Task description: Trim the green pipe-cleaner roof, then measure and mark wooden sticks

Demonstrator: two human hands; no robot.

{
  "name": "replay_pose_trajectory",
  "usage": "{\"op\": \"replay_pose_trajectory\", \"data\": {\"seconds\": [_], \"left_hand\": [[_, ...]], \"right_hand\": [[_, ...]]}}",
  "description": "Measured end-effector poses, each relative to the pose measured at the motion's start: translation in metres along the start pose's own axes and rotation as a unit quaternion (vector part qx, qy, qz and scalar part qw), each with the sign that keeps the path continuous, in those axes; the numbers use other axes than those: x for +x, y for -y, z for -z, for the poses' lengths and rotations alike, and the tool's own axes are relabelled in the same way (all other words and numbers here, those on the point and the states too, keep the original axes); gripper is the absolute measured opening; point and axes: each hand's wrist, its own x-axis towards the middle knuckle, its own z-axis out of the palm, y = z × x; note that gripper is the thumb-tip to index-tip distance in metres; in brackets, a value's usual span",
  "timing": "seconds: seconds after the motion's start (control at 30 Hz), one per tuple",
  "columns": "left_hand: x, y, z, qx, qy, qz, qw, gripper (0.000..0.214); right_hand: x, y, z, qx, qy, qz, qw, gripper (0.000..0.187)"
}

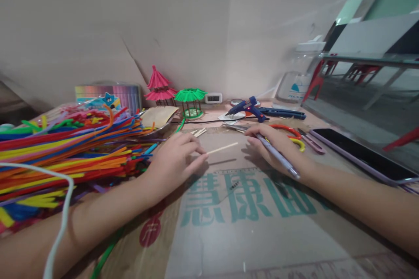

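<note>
Between the thumb and fingers of my left hand [178, 161] is a thin pale wooden stick [224, 147], pointing right over the table. My right hand [273, 146] has a light purple pen [278, 157] lying across it, its end pointing back toward my forearm; the fingertips are partly hidden. Just beyond those fingers lie scissors, their blades [233, 127] poking out left and an orange-red handle [286, 128] showing behind the hand. Several short sticks [198, 132] lie behind my left hand.
Colourful pipe cleaners [65, 152] pile up at left, with a white cable [68, 196] over my left forearm. At the back stand pink [157, 85] and green [190, 96] pavilion models, a small clock [213, 97], a blue glue gun [247, 108] and a bottle [296, 76]. A phone [363, 152] lies right.
</note>
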Motion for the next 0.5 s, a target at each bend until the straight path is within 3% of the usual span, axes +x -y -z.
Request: {"op": "replay_pose_trajectory", "data": {"seconds": [0.13, 0.3, 0.5], "left_hand": [[-0.008, -0.018, -0.002, -0.043, 0.053, -0.005, 0.998, 0.02], [-0.007, -0.02, -0.004, -0.035, 0.089, 0.005, 0.995, 0.023], [-0.009, -0.029, 0.0, -0.004, 0.094, -0.022, 0.995, 0.026]], "right_hand": [[-0.006, 0.02, 0.0, 0.018, 0.031, 0.043, 0.998, 0.013], [-0.012, 0.026, -0.006, 0.05, 0.092, 0.132, 0.986, 0.012], [-0.009, 0.019, -0.008, 0.065, 0.133, 0.101, 0.984, 0.01]]}}
